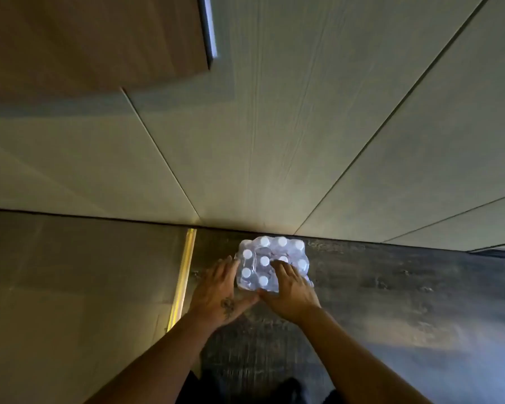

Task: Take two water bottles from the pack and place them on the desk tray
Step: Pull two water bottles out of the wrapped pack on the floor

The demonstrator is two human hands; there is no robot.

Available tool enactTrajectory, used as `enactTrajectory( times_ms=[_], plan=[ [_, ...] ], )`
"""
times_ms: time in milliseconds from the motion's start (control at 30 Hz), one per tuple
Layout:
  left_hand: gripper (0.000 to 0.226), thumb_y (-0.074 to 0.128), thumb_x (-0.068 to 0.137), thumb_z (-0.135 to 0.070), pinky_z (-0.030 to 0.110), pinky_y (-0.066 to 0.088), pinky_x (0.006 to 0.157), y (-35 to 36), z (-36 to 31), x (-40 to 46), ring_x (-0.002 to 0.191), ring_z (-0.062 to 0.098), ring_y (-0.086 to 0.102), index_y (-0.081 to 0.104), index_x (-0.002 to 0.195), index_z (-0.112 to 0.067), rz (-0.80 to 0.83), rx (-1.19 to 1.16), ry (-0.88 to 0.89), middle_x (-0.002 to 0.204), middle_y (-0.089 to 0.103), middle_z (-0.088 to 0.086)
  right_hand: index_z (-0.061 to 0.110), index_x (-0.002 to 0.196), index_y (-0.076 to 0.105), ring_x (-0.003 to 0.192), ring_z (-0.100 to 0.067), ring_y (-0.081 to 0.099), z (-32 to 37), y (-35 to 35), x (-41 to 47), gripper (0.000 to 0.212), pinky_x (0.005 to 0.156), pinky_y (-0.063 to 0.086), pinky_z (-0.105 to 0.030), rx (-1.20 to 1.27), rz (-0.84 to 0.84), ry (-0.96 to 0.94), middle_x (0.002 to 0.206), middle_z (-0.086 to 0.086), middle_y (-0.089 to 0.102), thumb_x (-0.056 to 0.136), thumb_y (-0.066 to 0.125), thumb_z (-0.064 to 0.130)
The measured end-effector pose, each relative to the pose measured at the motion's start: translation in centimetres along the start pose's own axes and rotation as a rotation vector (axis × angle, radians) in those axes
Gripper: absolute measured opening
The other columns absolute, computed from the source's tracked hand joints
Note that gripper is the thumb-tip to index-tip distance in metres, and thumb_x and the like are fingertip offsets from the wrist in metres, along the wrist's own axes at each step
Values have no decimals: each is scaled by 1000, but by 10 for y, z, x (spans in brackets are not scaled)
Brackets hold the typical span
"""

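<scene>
Pack (pixel 271 262): clear shrink-wrapped bundle of water bottles, standing on the floor, its far edge up against the wall.
Caps (pixel 264 260): white, round, bright in the light; about ten show through the wrap; the bottles stand upright.
Wrap: crinkled plastic, bunched at the pack's near right corner; cannot tell whether it is torn open.
Left hand (pixel 220 290): palm down against the pack's left side, fingers stretched forward along the wrap, thumb reaching under the near edge. Flat and spread, not curled round anything. A dark mark shows on its back.
Right hand (pixel 290 290): laid on top of the pack's near right part, fingers spread over the wrap and covering some caps. Pressing on it, not closed on any bottle.
Hands together: thumbs nearly meet at the pack's near edge; both touch the pack.
Forearms: bare, both reaching in from the bottom of the view.
Floor (pixel 391 301): dark, streaked, wood-like; a lighter, smoother section lies to the left.
Strip (pixel 184 275): brass-coloured, runs between the two floor sections, just left of the left hand.
Wall (pixel 274 126): pale panels with thin dark seams, rising straight behind the pack.
Cabinet (pixel 94 39): brown, overhangs at upper left, well apart from the pack.
Light: dim overall.
</scene>
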State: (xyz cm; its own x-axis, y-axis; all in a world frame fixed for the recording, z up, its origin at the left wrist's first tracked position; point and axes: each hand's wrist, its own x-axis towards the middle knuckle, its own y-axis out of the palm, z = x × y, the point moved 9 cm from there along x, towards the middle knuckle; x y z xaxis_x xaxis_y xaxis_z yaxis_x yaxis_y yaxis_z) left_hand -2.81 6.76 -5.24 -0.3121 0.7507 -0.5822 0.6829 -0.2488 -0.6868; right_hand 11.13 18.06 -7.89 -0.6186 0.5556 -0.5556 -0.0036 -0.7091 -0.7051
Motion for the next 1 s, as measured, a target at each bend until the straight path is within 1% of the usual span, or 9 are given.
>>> enactTrajectory(
  times_ms=[133,200,367,467,567,667,767,900,1000],
  plan=[
    [108,45,91,-91,51,20,139,51,26,70,174,27,10,10,177,-36,-59,49,47,189,7,-2,25,166,28,163,-27,28,-33,44,73,72,131,27,-48,-63,-62,-13,176,-4,31,106,47,61],
    [100,47,95,-86,51,25,138,80,37,99,173,26,15,13,176,-37,-73,81,68,188,9,-4,23,166,28,162,-27,29,-43,68,101,65,131,27,-48,-80,-75,-34,176,-6,31,110,46,50],
    [69,44,113,-54,47,29,135,118,59,144,174,26,14,21,175,-37,-125,74,143,188,3,-8,19,168,23,164,-28,26,-54,104,143,77,133,23,-46,-241,-108,-106,177,-9,27,106,64,38],
    [67,49,114,-43,50,33,134,124,62,151,174,26,11,21,175,-38,-128,38,158,188,-6,-12,18,164,30,157,-28,39,-49,106,154,70,129,34,-43,-295,-175,-109,171,-10,38,105,66,32],
    [67,49,114,-42,53,36,134,122,60,148,174,24,8,21,175,-40,-145,1,166,187,-11,-19,17,157,39,145,-27,51,-47,103,159,58,117,47,-39,-345,-208,-110,161,-10,49,105,64,24],
    [65,44,115,-45,53,39,133,122,61,145,174,23,7,21,175,-41,-141,-2,156,186,-12,-20,17,158,40,148,-27,49,-47,102,157,59,116,49,-38,-341,-199,-117,163,-10,47,105,66,20],
    [63,40,116,-47,53,35,135,121,61,145,174,24,7,20,176,-40,-125,-24,157,187,-12,-16,16,154,45,143,-26,53,-45,93,153,55,115,51,-39,-350,-228,-144,158,-10,52,104,67,18],
    [63,45,117,-41,46,28,139,116,58,144,174,22,6,23,176,-36,-112,-53,156,187,-8,-12,15,149,49,131,-28,61,-30,54,138,45,104,57,-42,-309,-302,-179,148,-11,60,107,63,24],
    [60,45,117,-39,44,28,139,113,53,141,174,21,7,29,175,-31,-123,-54,157,188,-7,-13,14,145,55,122,-28,66,-14,14,116,40,97,59,-40,-254,-388,-234,138,-11,65,108,62,28]
  ],
)
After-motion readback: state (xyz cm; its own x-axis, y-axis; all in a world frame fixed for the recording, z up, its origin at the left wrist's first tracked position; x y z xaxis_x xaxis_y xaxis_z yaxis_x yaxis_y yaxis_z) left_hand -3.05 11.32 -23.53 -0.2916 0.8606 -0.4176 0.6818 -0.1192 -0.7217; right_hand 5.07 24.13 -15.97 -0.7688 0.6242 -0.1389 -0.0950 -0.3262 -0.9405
